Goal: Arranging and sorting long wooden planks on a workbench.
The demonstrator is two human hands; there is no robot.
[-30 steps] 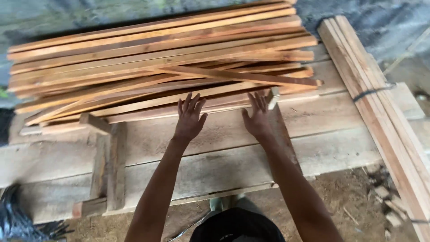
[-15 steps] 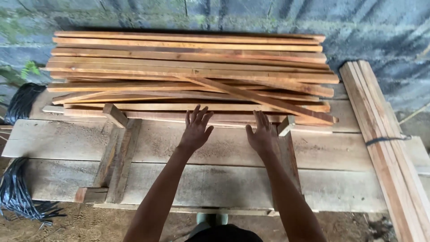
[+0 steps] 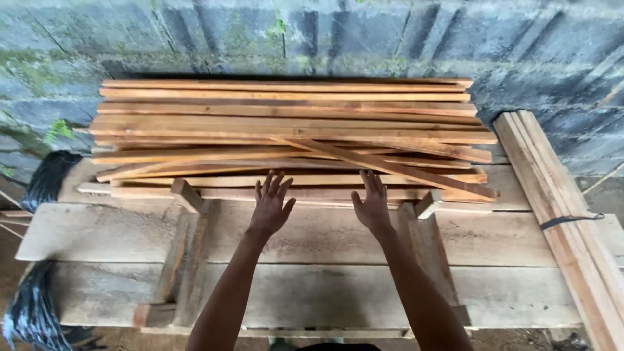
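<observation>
Both your left hand [image 3: 270,205] and right hand [image 3: 372,203] reach spread-fingered, holding nothing, fingertips at the nearest slat [image 3: 312,193] to gather it.

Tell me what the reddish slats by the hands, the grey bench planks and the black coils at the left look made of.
The long reddish-brown slats look like rough-sawn, unfinished wood: visible grain, matte faces, some bowed. The wide pale grey bench planks look like weathered raw timber, dusty and unpainted. The black glossy coils are probably plastic strapping or cord, judging by their sheen; too blurred to be sure. The left hand and right hand are spread open near the slats.
</observation>
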